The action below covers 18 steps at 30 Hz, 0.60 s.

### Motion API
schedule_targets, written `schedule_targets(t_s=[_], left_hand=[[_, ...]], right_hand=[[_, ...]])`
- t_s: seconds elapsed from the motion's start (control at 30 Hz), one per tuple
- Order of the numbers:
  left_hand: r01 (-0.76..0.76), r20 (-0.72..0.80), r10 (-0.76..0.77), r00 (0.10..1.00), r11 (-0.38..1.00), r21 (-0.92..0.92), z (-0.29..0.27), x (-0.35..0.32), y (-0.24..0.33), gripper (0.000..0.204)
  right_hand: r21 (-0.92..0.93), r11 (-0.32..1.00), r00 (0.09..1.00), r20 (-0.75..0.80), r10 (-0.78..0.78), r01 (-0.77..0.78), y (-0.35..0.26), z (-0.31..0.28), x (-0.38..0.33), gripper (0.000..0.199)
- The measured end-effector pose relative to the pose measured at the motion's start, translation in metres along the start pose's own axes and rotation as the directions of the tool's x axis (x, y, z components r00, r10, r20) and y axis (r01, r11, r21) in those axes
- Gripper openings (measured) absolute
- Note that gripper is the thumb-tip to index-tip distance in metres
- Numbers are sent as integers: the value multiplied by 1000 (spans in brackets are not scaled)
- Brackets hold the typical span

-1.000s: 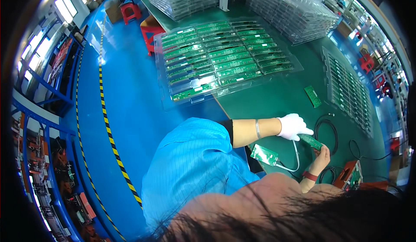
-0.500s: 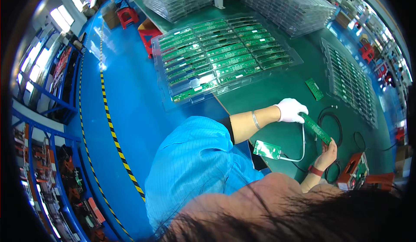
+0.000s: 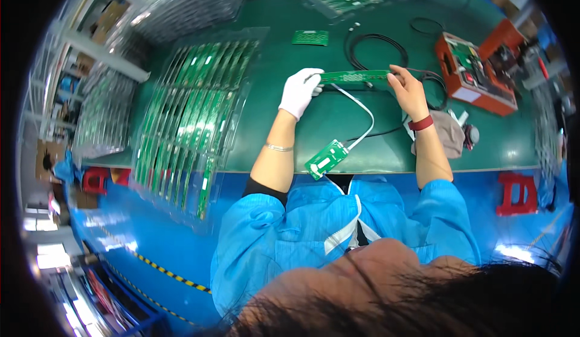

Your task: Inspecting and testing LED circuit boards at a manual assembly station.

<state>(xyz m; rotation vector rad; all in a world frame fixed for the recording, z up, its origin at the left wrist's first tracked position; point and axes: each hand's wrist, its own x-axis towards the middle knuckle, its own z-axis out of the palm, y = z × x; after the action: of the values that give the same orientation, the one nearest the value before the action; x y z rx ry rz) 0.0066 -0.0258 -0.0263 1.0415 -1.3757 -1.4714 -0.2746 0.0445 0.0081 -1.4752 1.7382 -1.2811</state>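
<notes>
Nearest us, blue sleeves (image 3: 260,222), then the front edge of the green table (image 3: 260,138). By that edge, a small green board (image 3: 329,157) lies tilted, with a white cable (image 3: 370,119) running from it up toward the hands.

Just beyond, the piece in work: a long green board (image 3: 356,76), held roughly level above the table between both hands. White-gloved left hand (image 3: 299,92) pinches its left end; bare right hand (image 3: 411,92) grips its right end, thumb and fingers closed on it. Neither hand is free. The cable's upper end passes by the left hand; joined to the long board or merely behind it, we can't tell.

Progress, our read: partway through this one board. It is out of any tray and in hand, not yet set down. We see no sign of a finished or failed result.

Left, a clear tray (image 3: 258,33) carries rows of similar boards (image 3: 187,119); we can't tell whether those are done or waiting, so the remaining count stays open. Right, an orange box (image 3: 492,101) with electronics inside. Farther back, a coiled black cable (image 3: 380,34), a loose green board (image 3: 310,37) lying flat, another loaded tray (image 3: 334,17), and stacked clear trays (image 3: 193,11) at far left.
</notes>
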Motion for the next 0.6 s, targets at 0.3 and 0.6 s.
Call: schedule_targets(t_s=[0.3,0.6], left_hand=[[-31,-53,36,998,995,100,-2,-2,-5,25],[-54,-56,61,997,991,121,2,-4,-2,25]], right_hand=[[-411,905,961,-191,-199,105,23,-96,-47,32],[-898,440,702,-311,-641,3,90,-129,3,35]])
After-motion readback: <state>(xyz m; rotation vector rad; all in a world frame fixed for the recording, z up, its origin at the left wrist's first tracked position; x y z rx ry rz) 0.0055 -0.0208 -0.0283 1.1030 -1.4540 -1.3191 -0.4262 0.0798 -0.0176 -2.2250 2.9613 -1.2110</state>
